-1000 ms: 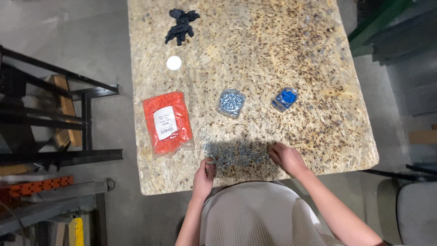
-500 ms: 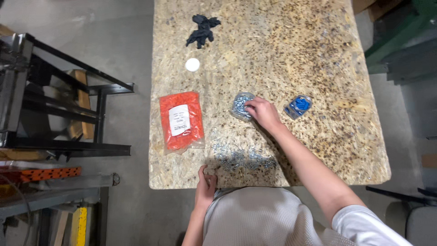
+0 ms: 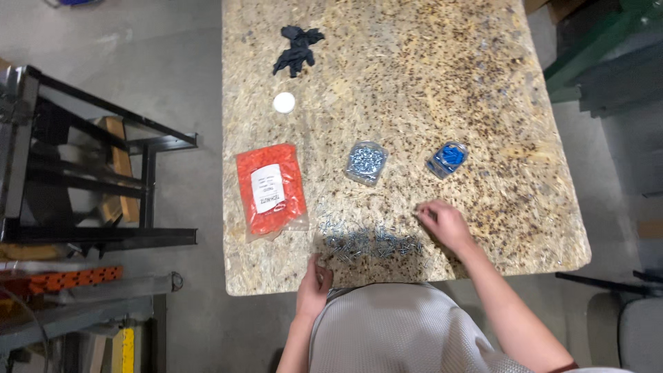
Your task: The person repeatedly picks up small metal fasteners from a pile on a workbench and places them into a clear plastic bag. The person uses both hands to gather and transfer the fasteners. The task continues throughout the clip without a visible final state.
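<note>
I see the table (image 3: 483, 83), a speckled chipboard top, filling most of the view, with a black frame (image 3: 103, 173) on the floor off its left side. On the left part of the top lies an orange bag (image 3: 271, 188) with a white label. Along the near edge is a loose pile of screws (image 3: 366, 240), spread in a band between my two hands. Beyond the pile sits a clear tub (image 3: 365, 162) of the same silver screws, and to its right, well apart, a second tub (image 3: 447, 158) with blue pieces. A crumpled black glove (image 3: 295, 48) lies at the far end, and a small white cap (image 3: 284, 103) just nearer than that.

My right hand (image 3: 445, 224) rests at the right end of the pile, fingers loosely curled down toward the screws; I cannot tell whether it grips any. My left hand (image 3: 314, 284) sits at the table's near edge by the left end of the pile, fingers bent, apparently holding nothing.
</note>
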